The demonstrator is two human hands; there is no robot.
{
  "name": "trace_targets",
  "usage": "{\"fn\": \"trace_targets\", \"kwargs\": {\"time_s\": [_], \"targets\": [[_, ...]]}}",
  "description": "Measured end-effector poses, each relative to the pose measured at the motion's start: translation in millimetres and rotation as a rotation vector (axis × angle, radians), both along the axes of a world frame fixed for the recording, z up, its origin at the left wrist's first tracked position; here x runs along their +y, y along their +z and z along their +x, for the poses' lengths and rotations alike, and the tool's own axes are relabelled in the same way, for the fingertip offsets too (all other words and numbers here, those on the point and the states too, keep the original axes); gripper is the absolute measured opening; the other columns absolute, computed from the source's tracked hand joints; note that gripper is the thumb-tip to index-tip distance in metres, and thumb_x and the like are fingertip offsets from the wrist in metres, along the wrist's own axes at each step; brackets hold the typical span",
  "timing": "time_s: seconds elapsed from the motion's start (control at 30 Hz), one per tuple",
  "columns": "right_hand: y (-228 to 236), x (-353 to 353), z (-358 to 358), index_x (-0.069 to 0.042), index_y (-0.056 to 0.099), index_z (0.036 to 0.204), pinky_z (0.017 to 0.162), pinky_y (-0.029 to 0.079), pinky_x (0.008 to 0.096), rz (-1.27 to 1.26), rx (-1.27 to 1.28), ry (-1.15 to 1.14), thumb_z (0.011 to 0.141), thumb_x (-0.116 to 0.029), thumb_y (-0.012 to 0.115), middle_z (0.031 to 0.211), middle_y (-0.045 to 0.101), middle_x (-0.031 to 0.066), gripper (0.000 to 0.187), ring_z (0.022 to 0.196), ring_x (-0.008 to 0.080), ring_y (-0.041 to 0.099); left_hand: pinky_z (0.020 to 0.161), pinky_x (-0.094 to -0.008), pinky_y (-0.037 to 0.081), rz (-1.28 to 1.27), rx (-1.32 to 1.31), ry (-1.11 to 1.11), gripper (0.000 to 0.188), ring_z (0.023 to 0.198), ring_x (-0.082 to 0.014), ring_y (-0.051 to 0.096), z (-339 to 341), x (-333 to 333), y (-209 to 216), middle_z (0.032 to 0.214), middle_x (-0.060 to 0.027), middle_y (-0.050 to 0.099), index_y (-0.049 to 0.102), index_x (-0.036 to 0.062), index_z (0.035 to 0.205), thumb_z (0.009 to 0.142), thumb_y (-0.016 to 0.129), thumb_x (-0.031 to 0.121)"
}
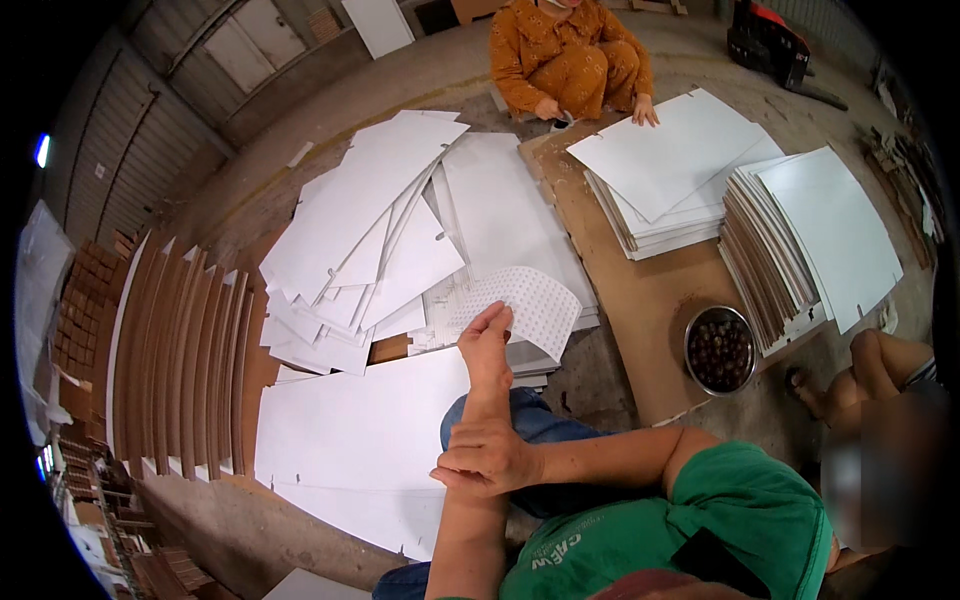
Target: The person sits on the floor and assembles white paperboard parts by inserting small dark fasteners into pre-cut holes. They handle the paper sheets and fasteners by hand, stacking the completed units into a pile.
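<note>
My left hand [487,335] pinches the edge of a white sheet patterned with rows of small grey dots [540,300]; the sheet curves away to the right. My right hand [492,457] lies across my left forearm with its fingers curled; anything inside them is hidden. Below the dotted sheet, another printed sheet [440,310] rests on the white boards. A large white board [370,430] lies flat beside my left forearm. Beyond it spreads an untidy pile of white boards [370,220], some with small notches in their edges.
On a brown board [640,330] to the right stand stacked white panels [660,160], more panels [830,230] and a steel bowl [688,350] of round brown pieces. Brown-edged panels [180,360] stand at left. A person in orange [570,60] squats opposite; another person's legs [875,370] show at right.
</note>
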State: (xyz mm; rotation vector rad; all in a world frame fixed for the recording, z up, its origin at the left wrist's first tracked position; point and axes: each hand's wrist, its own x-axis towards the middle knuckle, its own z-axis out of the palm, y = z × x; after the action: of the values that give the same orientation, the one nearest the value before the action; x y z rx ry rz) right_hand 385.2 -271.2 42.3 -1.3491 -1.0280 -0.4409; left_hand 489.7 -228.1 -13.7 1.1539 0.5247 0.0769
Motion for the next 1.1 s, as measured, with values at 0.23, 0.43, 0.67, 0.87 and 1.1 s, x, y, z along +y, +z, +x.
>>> {"fn": "trace_targets", "kwargs": {"time_s": [0.23,0.43,0.67,0.87,1.1], "targets": [[-2.2,-1.1,1.9,-0.003,0.055,0.068,0.044,0.035,0.0291,0.014,0.005,-0.001,0.066,-0.002,0.069,0.055,0.045,0.0050,0.014,0.050,0.0185,0.046,0.060,-0.0218,0.039,-0.009,-0.010,-0.014,0.026,0.068,-0.0090,0.051,2.8,1.8,-8.4,0.079,-0.0035,0.060,0.062,-0.0012,0.096,0.072,0.067,0.006],[-4.1,-3.6,1.1,-0.004,0.053,0.063,0.046,0.037,0.0287,-0.019,0.022,-0.015,0.070,-0.006,0.066,0.056,0.046,0.0061,0.015,0.052,0.0180,0.047,0.060,-0.0218,0.039,0.007,0.004,-0.001,0.025,0.067,-0.0090,0.051,2.8,-2.8,-2.8,0.078,-0.0037,0.060,0.062,-0.0016,0.095,0.072,0.067,0.006],[-2.4,-2.2,0.2,-0.004,0.054,0.064,0.046,0.037,0.0285,0.006,0.007,-0.032,0.069,-0.006,0.067,0.056,0.046,0.0054,0.013,0.052,0.0177,0.047,0.059,-0.0209,0.039,0.004,-0.015,0.007,0.026,0.067,-0.0091,0.051,2.2,0.2,-3.8,0.077,-0.0035,0.060,0.062,-0.0021,0.096,0.071,0.068,0.005],[-1.1,-3.3,-1.0,-0.004,0.054,0.065,0.047,0.038,0.0288,-0.016,0.013,-0.024,0.069,-0.006,0.067,0.057,0.047,0.0053,0.013,0.053,0.0177,0.048,0.060,-0.0227,0.041,0.010,-0.024,0.006,0.021,0.070,-0.0104,0.054,0.5,2.9,-6.5,0.082,-0.0038,0.062,0.063,0.0017,0.093,0.072,0.067,0.005],[-1.9,-4.2,-1.8,-0.004,0.054,0.065,0.047,0.038,0.0293,-0.023,0.012,-0.017,0.068,-0.006,0.067,0.057,0.047,0.0054,0.013,0.054,0.0182,0.049,0.062,-0.0233,0.041,0.007,-0.019,0.011,0.022,0.073,-0.0110,0.055,0.0,2.7,-5.8,0.083,-0.0039,0.062,0.062,0.0019,0.093,0.072,0.067,0.005]]}}
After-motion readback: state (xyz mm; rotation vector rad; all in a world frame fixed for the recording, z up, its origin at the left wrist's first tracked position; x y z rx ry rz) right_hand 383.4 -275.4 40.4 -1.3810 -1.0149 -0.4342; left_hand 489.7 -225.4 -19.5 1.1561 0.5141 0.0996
